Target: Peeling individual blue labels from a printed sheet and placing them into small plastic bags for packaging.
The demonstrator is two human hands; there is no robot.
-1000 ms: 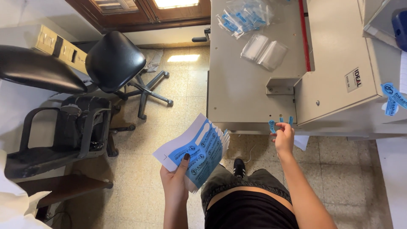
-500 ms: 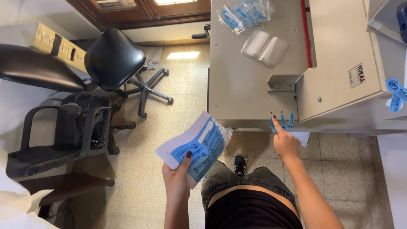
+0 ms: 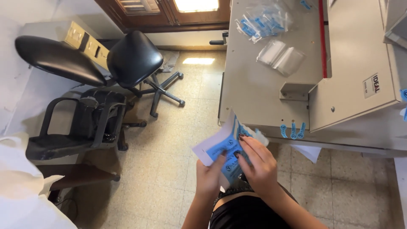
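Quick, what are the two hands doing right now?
Left hand: closed on the stack of blue-printed paper sheets, gripping it from below.
Right hand: fingers curled over the same stack, touching its top.

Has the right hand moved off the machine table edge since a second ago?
Yes. The right hand has left the machine table edge near the blue tags, coming down-left onto the blue printed sheets.
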